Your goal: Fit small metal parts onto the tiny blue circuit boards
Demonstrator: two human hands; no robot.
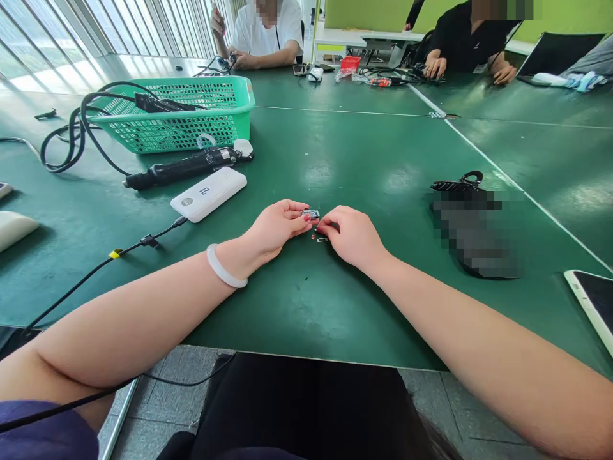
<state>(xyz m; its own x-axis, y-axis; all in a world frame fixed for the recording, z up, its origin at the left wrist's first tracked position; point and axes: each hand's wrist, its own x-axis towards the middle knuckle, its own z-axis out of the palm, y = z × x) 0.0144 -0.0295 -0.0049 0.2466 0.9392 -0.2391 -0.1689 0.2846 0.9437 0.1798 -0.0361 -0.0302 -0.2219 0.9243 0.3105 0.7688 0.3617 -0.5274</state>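
My left hand (282, 225), with a white bangle on its wrist, pinches a small dark rectangular piece (311, 214) with pale markings, perhaps an electronic part. Close beside it, my right hand (353, 237) is closed, thumb and fingertips together low over the table. Whatever lies between those fingertips is too small to make out. Just below the fingertips lie a tiny pale frame-like part (322, 240) and a tiny red bit (313, 236).
Left of my hands lie a white power bank (209, 194) with a cable and a black electric screwdriver (186, 167). Behind them stands a green basket (182, 128). A black hair clip (460, 182) and phone (594, 300) lie right. Two people sit across the table.
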